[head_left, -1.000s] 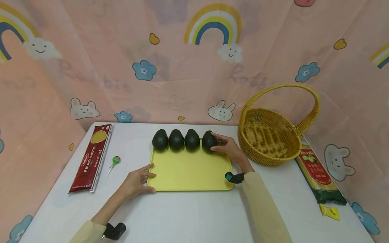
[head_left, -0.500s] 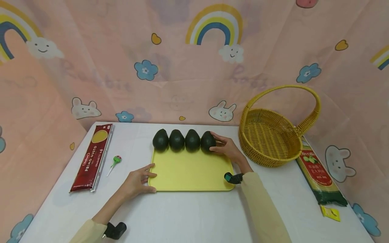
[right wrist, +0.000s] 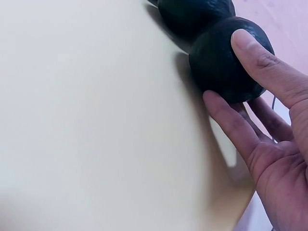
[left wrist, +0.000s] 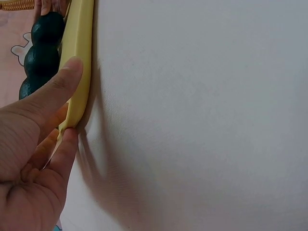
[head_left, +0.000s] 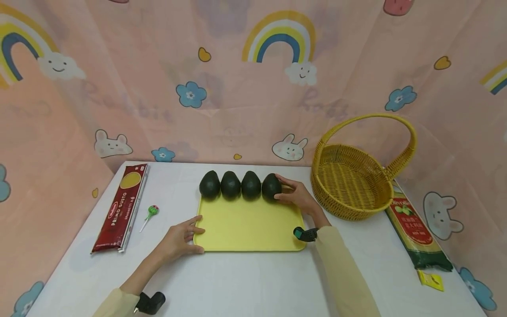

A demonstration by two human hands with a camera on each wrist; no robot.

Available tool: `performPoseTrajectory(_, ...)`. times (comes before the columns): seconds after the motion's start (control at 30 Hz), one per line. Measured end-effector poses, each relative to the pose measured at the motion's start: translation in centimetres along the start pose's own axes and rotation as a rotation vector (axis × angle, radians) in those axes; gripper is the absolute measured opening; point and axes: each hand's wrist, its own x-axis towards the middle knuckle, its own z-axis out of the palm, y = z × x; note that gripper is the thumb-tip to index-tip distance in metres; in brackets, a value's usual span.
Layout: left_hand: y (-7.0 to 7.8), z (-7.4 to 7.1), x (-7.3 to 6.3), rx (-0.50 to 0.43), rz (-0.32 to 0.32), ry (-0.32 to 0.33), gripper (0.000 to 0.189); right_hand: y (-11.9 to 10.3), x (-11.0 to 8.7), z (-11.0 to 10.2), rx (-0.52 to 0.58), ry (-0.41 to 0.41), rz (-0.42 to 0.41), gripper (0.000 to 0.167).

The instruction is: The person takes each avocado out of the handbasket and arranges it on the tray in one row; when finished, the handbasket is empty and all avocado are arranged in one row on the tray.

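Several dark green avocados [head_left: 230, 185] stand side by side in a row along the far edge of a yellow tray [head_left: 247, 226]. At the right end, my right hand [head_left: 298, 196] holds the last avocado [head_left: 270, 186] between thumb and fingers, and this one touches its neighbour. The right wrist view shows the thumb on one side of that avocado [right wrist: 224, 65] and fingertips on the other. My left hand [head_left: 180, 240] grips the near left corner of the tray. In the left wrist view its thumb lies over the tray's side [left wrist: 83, 43], fingers around the corner.
A yellow wicker basket [head_left: 350, 210] with a tall handle stands at the back right. Beside it lie a red and green bag [head_left: 416, 229] and a small yellow packet [head_left: 430, 280]. On the left lie a red spaghetti pack [head_left: 120, 207] and a green lollipop [head_left: 152, 210].
My right hand has shifted the last avocado slightly left, closing the small gap to its neighbour. The left hand has stayed on the tray corner.
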Motion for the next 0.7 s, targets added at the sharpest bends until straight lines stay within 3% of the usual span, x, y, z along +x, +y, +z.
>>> performPoseTrajectory(0.47, 0.1, 0.0, 0.0, -0.004, 0.015, -0.007, 0.049, -0.3, -0.1, -0.4, -0.032, 0.013, -0.015, 0.069)
performPoseTrajectory(0.57, 0.1, -0.2, -0.1, 0.001, 0.039, -0.037, 0.050, -0.4, -0.2, -0.6, -0.072, 0.013, -0.013, 0.070)
performPoseTrajectory(0.7, 0.1, -0.9, -0.5, 0.083, 0.120, -0.096, 0.047, -1.3, -1.1, -0.4, -0.249, 0.030, -0.014, 0.069)
